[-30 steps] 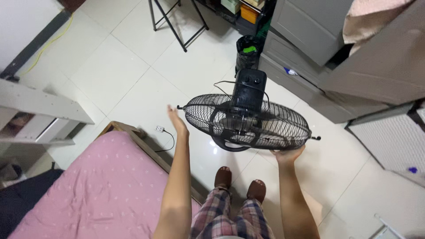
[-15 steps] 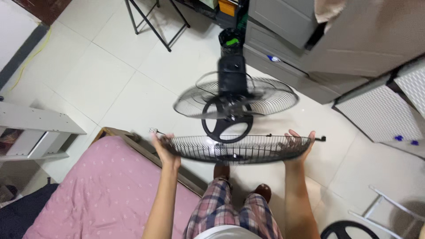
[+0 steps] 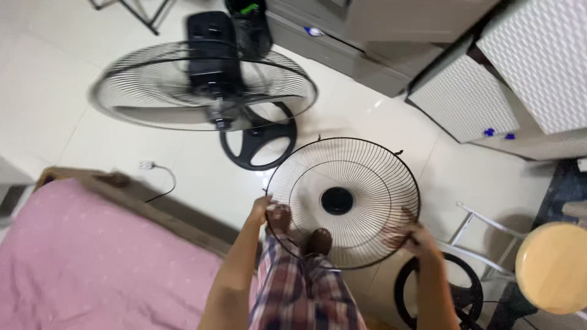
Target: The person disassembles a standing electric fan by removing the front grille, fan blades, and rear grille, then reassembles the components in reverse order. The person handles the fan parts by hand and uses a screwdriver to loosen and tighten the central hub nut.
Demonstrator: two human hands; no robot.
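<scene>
Half a second ago the fan guard (image 3: 343,201) was seen edge-on, level between the hands; now it has swung away from the fan (image 3: 205,82) and its round face is turned up toward the camera, hub hole at the centre. The left hand (image 3: 264,211) closes its fingers on the rim at one side, the right hand (image 3: 414,235) clasps the rim at the opposite lower side, so the guard spans between both grips above the knees. Through the wires show plaid trousers (image 3: 302,287) and shoes. The fan beyond the grips is blurred. The bed (image 3: 92,263) lies outside the left grip; a round stool (image 3: 553,266) past the right is cut off.
</scene>
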